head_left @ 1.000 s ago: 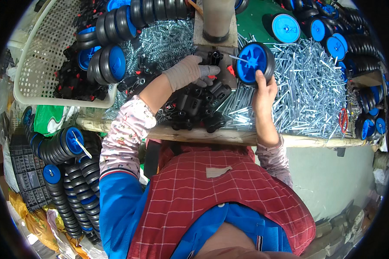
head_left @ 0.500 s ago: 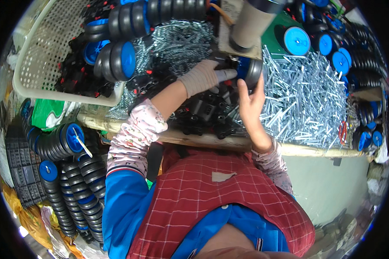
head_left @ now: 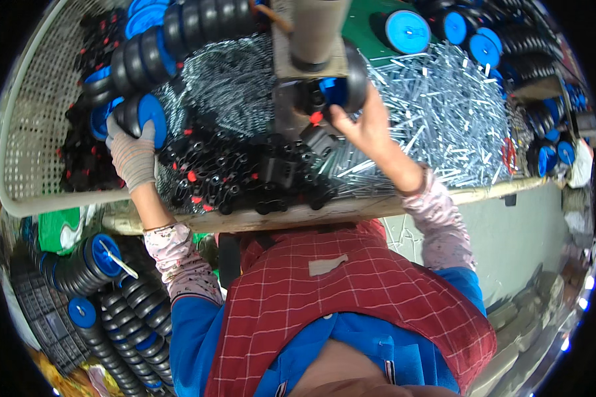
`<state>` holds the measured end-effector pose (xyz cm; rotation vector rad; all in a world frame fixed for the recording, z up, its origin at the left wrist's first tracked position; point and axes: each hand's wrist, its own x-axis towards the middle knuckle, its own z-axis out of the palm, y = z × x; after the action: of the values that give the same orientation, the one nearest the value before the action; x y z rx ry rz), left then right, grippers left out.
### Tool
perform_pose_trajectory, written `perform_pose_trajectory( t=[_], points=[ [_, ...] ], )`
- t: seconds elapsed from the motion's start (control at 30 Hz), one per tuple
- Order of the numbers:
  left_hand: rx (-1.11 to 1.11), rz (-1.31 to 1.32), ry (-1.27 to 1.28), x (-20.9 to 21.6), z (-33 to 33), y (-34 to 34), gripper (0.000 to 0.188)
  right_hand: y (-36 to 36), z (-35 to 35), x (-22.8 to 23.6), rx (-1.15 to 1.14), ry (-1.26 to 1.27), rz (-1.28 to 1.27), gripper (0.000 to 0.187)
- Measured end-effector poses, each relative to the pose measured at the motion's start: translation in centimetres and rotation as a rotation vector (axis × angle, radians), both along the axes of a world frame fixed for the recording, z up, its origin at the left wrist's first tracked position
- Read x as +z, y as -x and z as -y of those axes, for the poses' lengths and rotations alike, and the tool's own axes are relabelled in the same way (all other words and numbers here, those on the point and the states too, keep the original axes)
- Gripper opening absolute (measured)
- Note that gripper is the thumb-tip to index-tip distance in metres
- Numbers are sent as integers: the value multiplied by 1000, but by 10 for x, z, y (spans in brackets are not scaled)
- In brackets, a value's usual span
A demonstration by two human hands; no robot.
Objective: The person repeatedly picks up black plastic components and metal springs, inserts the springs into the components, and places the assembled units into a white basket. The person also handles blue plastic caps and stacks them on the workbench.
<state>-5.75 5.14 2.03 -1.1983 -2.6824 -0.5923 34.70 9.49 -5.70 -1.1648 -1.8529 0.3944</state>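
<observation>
My left hand (head_left: pixel 132 153), in a pale knitted glove, grips a black wheel with a blue hub (head_left: pixel 153 120) at the near end of a row by the basket. Under the grey metal cylinder of a machine (head_left: pixel 316 33), another black wheel (head_left: pixel 356 78) with a blue inside stands on edge. My bare right hand (head_left: pixel 372 132) holds this wheel, fingers behind its rim and thumb on the near side. Just below it lies a black plastic part with a red tip (head_left: pixel 318 137). Part of the right fingers is hidden behind the wheel.
Left stands a white perforated basket (head_left: pixel 20 178) with black-and-red parts. Black plastic parts (head_left: pixel 271 172) and small metal pins (head_left: pixel 228 79) cover the bench's middle; longer metal pins (head_left: pixel 437 119) heap at right. A wooden strip (head_left: pixel 298 217) edges the bench. Stacked wheels (head_left: pixel 93 324) stand lower left.
My left hand has left the wheel under the machine and moved left to a wheel by the basket. My right hand stays at the machine's wheel. The whole view has shifted.
</observation>
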Motion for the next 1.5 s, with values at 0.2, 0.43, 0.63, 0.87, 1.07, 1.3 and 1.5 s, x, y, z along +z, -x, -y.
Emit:
perform_pose_trajectory(
  t=[0.2, 0.43, 0.63, 0.87, 1.07, 1.3, 1.5],
  points=[
    [-145, -237, -307, 11, 15, -45, 89, -10, -26, 15, -60, 190, -19, 58],
    [-916, -439, -116, 0, -27, -92, 78, -138, -163, 63, 207, 507, -1204, 51],
    [-1090, -563, 170, -23, -57, -83, 46, -155, -142, -11, 253, 318, 654, 26],
    [-1079, -300, -107, -16, -65, -82, 34, -143, -129, -12, 382, -37, 820, 16],
    [-871, 243, -588, 8, -5, -97, 31, -138, -102, -5, 245, 80, 616, 8],
    [-700, 1714, -296, -27, 49, -136, 47, -2, 7, 88, 463, -169, 256, 17],
    [-786, 1731, -148, -21, 45, -139, 51, 30, 19, 118, 525, -455, 616, 24]
  ],
)
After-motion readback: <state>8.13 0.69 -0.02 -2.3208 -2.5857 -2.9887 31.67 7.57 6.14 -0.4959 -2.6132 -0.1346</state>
